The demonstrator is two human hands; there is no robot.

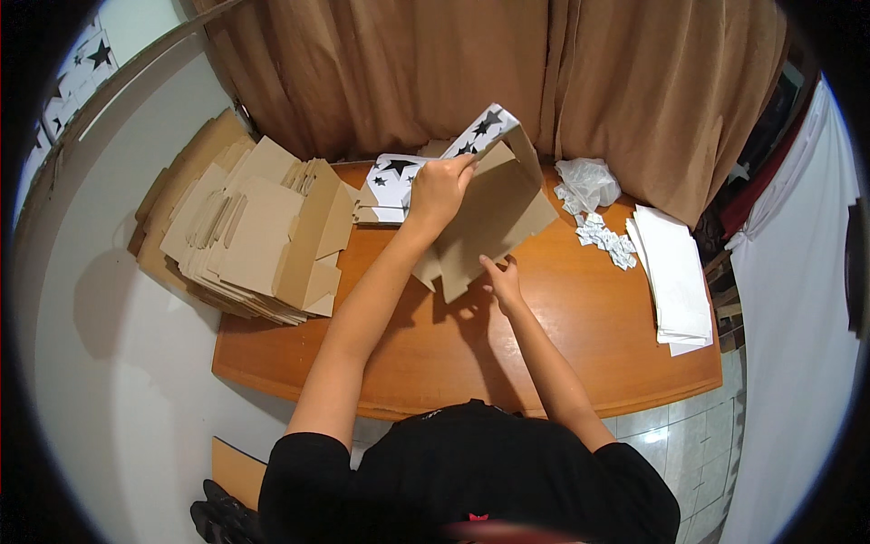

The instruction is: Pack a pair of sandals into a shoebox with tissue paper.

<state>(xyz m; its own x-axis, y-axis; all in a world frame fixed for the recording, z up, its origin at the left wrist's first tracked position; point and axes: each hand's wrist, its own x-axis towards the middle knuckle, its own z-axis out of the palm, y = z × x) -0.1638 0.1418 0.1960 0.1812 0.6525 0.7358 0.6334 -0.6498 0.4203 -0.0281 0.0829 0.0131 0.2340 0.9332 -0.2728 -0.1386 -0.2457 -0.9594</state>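
A folded brown cardboard box [489,204] is held up tilted over the table, its plain inner side toward me. White paper with black stars covers the outer face of its upper wall [489,125]. My left hand [439,195] is closed on the box's upper left edge. Near the lower right edge is my right hand [503,279], its fingers apart and a fingertip at the cardboard; whether it presses there is hard to see. Behind my left wrist lies another star-printed white box piece [391,186], partly hidden by the arm.
Flat cardboard blanks [249,227] are piled on the left of the wooden table [580,335]. At the right lie a clear plastic bag [589,184], small white packets [605,240] and a stack of white sheets [672,276]. A brown curtain [390,72] hangs behind.
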